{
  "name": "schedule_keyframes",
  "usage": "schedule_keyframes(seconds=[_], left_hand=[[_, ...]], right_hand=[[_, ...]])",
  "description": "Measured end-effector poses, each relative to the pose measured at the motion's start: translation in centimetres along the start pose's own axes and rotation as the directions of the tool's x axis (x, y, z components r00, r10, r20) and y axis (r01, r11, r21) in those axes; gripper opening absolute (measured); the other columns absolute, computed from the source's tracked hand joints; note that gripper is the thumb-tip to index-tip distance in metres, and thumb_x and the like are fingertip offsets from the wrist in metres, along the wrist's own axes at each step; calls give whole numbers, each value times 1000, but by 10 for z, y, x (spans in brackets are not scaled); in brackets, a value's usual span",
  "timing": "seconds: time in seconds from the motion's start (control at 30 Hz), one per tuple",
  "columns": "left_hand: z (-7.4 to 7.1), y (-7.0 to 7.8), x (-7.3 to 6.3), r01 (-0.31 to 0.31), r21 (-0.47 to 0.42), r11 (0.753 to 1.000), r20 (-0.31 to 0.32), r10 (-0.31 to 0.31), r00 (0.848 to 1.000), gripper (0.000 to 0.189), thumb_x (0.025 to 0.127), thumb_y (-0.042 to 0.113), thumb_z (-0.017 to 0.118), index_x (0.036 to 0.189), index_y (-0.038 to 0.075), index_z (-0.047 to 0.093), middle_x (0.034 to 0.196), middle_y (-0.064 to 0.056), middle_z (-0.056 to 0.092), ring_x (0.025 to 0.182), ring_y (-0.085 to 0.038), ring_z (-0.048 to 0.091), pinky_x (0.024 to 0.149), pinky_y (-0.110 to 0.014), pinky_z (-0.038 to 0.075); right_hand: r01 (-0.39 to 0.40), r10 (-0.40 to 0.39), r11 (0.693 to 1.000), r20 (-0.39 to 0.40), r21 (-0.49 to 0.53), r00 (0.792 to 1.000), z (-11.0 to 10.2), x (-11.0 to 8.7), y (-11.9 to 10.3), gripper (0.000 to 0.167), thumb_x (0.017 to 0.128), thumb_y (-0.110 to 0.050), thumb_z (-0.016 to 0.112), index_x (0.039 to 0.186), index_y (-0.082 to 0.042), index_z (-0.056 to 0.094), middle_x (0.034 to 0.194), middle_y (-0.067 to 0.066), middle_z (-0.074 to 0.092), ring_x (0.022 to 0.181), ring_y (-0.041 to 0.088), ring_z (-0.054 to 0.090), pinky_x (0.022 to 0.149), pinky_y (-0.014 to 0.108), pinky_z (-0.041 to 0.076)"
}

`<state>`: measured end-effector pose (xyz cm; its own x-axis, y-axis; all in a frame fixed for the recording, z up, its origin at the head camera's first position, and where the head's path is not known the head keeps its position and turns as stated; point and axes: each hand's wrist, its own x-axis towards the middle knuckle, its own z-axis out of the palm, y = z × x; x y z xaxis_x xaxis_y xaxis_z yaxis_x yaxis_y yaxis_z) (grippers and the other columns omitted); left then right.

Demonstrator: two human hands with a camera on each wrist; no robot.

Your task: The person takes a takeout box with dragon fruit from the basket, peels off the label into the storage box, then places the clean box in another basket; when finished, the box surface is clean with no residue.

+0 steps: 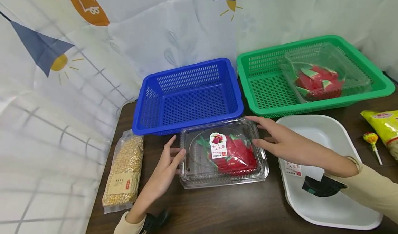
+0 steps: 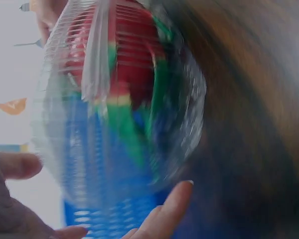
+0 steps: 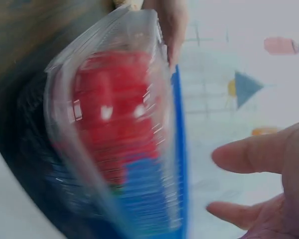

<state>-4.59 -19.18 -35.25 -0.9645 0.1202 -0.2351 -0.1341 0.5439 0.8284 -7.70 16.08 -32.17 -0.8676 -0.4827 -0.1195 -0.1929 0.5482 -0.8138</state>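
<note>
A clear plastic box [image 1: 219, 179] with its lid on sits on the desk [image 1: 224, 208], near the centre of the head view. Its long axis runs roughly from nine to three o'clock, the three o'clock end slightly farther from the person. The label [image 1: 219, 146] on the lid has its top toward twelve. Inside, a red fruit [image 1: 237, 154] fills the three o'clock side, with green tips reaching toward ten.

The left hand [image 1: 164, 168] is at the box's nine o'clock side, thumb and fingers spread apart. The right hand [image 1: 281, 137] is at the two o'clock corner, fingers loosely extended and thumb well apart. Whether either hand touches the box is unclear.

Just beyond the box at twelve is a blue basket [image 1: 192, 104]; at four, a white tray [image 1: 335, 201]; at nine, a bag of yellow kernels [image 1: 123, 168].
</note>
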Motion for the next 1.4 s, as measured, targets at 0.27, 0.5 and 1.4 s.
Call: schedule_keyframes(seconds=[0.27, 0.5, 1.4], left_hand=[[7, 5, -10, -455, 467, 758, -163, 580, 798, 58, 105, 23, 65, 153, 2, 40, 140, -22, 44, 111, -28, 60, 83, -42, 59], [17, 8, 7, -677, 603, 422, 39, 832, 554, 53, 110, 39, 49, 143, -2, 53, 138, -24, 51, 124, -37, 58, 95, -49, 57], [27, 8, 18, -579, 697, 423, 225, 638, 736, 70, 103, 38, 56, 160, 2, 37, 164, -23, 35, 154, -38, 30, 125, -59, 23]], right_hand=[[233, -229, 967, 53, -106, 972, 8, -7, -35, 44, 102, -25, 70, 144, -19, 59, 159, 10, 41, 139, 39, 49, 97, 59, 55], [345, -334, 920, 88, -186, 938, 10, 21, -50, 36, 99, -13, 73, 134, -10, 67, 140, 9, 61, 131, 34, 58, 98, 54, 56], [297, -234, 917, 244, -265, 941, 22, 74, -57, 37, 94, -9, 75, 130, -10, 70, 119, 8, 68, 111, 25, 57, 87, 39, 58]])
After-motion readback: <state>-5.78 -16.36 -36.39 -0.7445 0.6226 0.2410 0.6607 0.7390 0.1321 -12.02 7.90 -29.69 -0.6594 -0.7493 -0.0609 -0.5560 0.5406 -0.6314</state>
